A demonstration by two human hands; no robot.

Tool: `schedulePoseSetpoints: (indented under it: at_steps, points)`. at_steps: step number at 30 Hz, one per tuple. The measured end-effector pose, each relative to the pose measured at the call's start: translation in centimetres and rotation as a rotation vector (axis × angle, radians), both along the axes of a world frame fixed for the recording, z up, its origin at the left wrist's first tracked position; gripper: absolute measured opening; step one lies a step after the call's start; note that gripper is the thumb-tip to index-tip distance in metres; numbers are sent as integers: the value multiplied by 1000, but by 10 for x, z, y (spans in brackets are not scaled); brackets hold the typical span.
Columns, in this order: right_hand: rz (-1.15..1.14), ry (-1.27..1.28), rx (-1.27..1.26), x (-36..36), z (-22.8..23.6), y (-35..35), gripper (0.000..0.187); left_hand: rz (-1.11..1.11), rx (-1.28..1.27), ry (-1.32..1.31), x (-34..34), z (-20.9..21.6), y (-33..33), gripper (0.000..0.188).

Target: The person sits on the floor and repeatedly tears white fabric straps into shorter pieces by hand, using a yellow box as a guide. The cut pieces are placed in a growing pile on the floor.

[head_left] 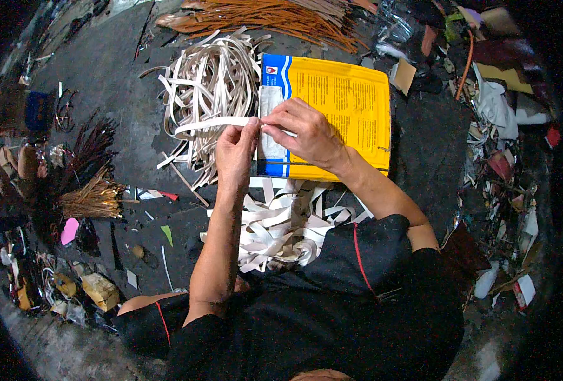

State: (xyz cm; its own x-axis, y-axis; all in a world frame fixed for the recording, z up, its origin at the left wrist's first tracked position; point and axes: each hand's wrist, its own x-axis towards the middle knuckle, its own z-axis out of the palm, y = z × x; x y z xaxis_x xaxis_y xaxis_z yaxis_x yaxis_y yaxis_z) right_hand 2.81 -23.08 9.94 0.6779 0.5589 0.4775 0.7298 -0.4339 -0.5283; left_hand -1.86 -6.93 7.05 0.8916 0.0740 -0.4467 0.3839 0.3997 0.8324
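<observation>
A person's bare left hand (234, 152) has its grip closed in a pinch, thumb against fingers, on a narrow white strip (215, 123). The strip runs out from that pinch to the person's left, arching toward a tangled heap. The bare right hand (310, 130) comes in from the other side, its thumb and fingertips drawn together just beside the left thumb; whether this grip also has hold of the strip is too small to tell.

Both hands work above the left edge of a yellow tin (351, 120) with a blue and white band, lying label side up. On the band is a pale rectangular pad (269, 105), partly covered by the right hand.

Left of the tin, right beside it, sits a loose heap of off-white strips (208, 82). A second pile of white strips (281, 238) lies between the tin and the person's lap, which is dressed in black clothing (307, 311) with thin red piping.

All of this rests on a dark grey floor (126, 82). Beyond the tin, at the top, lies a bundle of orange-brown strips (262, 22). Farther left are a brown bristly bundle (94, 197) and a pink oval piece (69, 230); along the right, mixed scraps (500, 165).
</observation>
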Motion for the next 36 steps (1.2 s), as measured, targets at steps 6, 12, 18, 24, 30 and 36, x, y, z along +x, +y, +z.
schedulePoseSetpoints:
  at_steps: [6, 12, 18, 24, 30, 36]
  points:
    - [6, 29, -52, -3, 3, -10, 13, -4, -174, 50, 4, -9, 8, 20]
    - [35, -39, -34, -1, 1, -9, 13, 27, -192, 14, 9, -25, 13, 20]
    - [67, -66, -135, -2, 4, -11, 10, 17, -109, -68, 9, -42, 17, 20]
    - [121, -183, -116, 7, -2, 5, 8, 57, 9, -83, 7, -74, 39, 22]
    - [63, -54, -44, 3, 14, -7, 10, -36, -136, 0, 20, -54, 41, 18]
    - [54, 66, 9, -2, 16, -8, 12, 50, -235, 13, 18, -73, 46, 17]
